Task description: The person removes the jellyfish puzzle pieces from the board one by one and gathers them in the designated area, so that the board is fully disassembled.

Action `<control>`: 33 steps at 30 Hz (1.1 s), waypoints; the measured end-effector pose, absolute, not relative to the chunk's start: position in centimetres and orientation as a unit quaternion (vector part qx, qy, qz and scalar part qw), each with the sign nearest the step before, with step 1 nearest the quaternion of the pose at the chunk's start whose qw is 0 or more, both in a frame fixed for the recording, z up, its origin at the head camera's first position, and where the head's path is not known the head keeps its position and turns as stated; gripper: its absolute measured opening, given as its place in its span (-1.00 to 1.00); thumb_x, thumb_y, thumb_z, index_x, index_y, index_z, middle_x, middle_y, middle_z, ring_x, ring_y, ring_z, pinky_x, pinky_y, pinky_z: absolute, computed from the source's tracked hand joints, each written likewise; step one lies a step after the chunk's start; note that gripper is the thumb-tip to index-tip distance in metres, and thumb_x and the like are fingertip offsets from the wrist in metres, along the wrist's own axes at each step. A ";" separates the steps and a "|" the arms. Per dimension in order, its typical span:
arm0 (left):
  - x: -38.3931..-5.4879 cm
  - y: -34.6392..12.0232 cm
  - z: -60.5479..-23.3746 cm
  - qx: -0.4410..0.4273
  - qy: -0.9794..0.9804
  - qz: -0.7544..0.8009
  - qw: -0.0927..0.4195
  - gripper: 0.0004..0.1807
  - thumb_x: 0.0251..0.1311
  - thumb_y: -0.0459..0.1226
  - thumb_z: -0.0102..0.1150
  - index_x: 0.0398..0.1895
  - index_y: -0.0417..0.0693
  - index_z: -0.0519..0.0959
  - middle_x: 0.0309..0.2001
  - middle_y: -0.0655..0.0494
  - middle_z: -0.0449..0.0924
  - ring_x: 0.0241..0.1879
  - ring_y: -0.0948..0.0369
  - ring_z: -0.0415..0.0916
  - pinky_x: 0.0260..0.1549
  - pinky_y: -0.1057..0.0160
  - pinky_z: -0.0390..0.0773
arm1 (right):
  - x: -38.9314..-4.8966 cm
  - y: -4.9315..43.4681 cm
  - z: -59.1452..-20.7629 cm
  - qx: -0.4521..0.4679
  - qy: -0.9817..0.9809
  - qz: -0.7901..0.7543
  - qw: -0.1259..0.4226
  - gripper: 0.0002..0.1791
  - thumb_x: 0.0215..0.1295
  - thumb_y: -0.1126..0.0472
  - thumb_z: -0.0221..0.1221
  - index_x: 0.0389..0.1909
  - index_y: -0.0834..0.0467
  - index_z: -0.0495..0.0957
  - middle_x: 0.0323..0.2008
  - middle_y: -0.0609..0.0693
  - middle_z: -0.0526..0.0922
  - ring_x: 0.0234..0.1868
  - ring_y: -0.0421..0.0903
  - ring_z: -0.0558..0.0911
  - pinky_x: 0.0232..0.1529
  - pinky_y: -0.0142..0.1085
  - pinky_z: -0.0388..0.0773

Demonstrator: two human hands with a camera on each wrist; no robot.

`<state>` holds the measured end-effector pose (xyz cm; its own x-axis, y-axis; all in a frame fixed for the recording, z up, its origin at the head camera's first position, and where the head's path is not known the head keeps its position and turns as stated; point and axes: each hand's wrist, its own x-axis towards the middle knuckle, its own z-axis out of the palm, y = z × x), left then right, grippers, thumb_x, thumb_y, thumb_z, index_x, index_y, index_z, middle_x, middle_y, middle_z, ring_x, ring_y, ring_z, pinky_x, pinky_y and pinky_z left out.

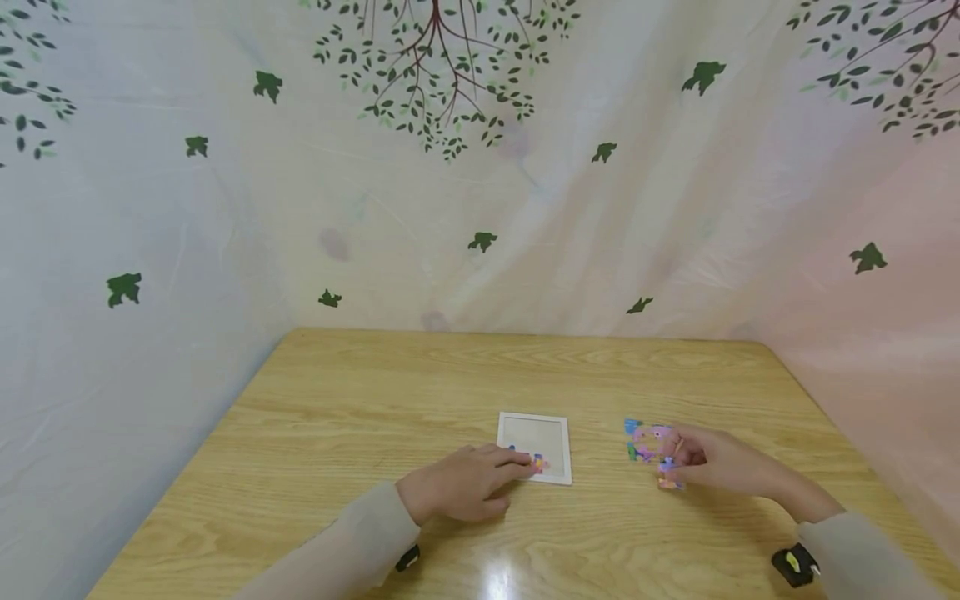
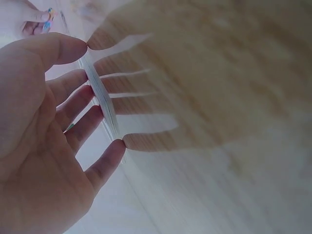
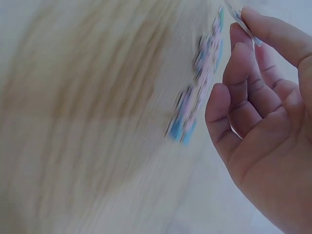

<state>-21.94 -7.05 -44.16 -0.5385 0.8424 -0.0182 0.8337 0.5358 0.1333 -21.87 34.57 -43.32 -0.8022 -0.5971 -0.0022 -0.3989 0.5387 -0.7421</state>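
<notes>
A white rectangular puzzle frame (image 1: 567,450) lies on the wooden table, with a few colourful jigsaw pieces (image 1: 539,463) along its near side. My left hand (image 1: 461,483) rests on its left near part, fingers extended; in the left wrist view the fingertips (image 2: 100,113) touch the frame's edge (image 2: 100,90). Farther right, my right hand (image 1: 716,461) pinches a jigsaw piece (image 3: 246,27) between thumb and fingers, seen edge-on in the right wrist view. Beside and below that hand lies a cluster of pink, blue and green jigsaw pieces (image 1: 642,442), partly hidden by the fingers.
The wooden table (image 1: 360,383) runs back to a pale curtain (image 1: 405,217) printed with leaves and branches. More curtain hangs along the left and right sides. A small black device (image 1: 795,565) sits by the right sleeve, another (image 1: 407,558) under the left sleeve.
</notes>
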 end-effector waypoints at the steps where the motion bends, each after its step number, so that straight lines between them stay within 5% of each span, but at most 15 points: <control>1: -21.9 -7.0 -44.2 0.477 0.876 0.054 0.042 -0.38 0.45 -0.18 0.06 0.57 0.16 0.30 0.50 0.21 0.33 0.43 0.18 0.32 0.30 0.02 0.44 | -21.7 35.1 -43.4 -0.296 0.866 -0.385 0.120 -0.81 0.40 0.25 0.29 -0.14 0.17 0.46 -0.43 -0.18 0.54 -0.42 -0.34 0.46 -0.47 -0.37 0.44; 7: -21.9 -7.0 -44.4 0.475 0.877 0.054 0.047 -0.37 0.48 -0.17 0.03 0.59 0.19 0.26 0.52 0.27 0.29 0.44 0.19 0.31 0.30 0.01 0.44 | -21.0 37.7 -44.4 -0.330 0.847 -0.404 0.105 -0.84 0.37 0.41 0.25 -0.14 0.24 0.47 -0.43 -0.17 0.54 -0.45 -0.32 0.46 -0.54 -0.34 0.41; 18: -22.0 -7.0 -44.5 0.476 0.877 0.049 0.048 -0.37 0.48 -0.17 0.02 0.59 0.20 0.24 0.52 0.28 0.28 0.44 0.19 0.30 0.31 0.01 0.43 | -20.4 39.5 -44.9 -0.274 0.878 -0.373 0.119 -0.84 0.39 0.30 0.27 -0.13 0.23 0.50 -0.25 -0.08 0.59 -0.27 -0.31 0.59 -0.28 -0.38 0.59; 33: -22.0 -7.1 -44.4 0.465 0.881 0.056 0.058 -0.37 0.48 -0.17 0.02 0.59 0.23 0.24 0.52 0.25 0.28 0.46 0.18 0.27 0.29 -0.06 0.44 | -20.5 40.2 -44.9 -0.241 0.888 -0.367 0.138 -0.83 0.40 0.33 0.26 -0.09 0.32 0.54 -0.25 -0.04 0.51 -0.26 -0.36 0.52 -0.29 -0.41 0.58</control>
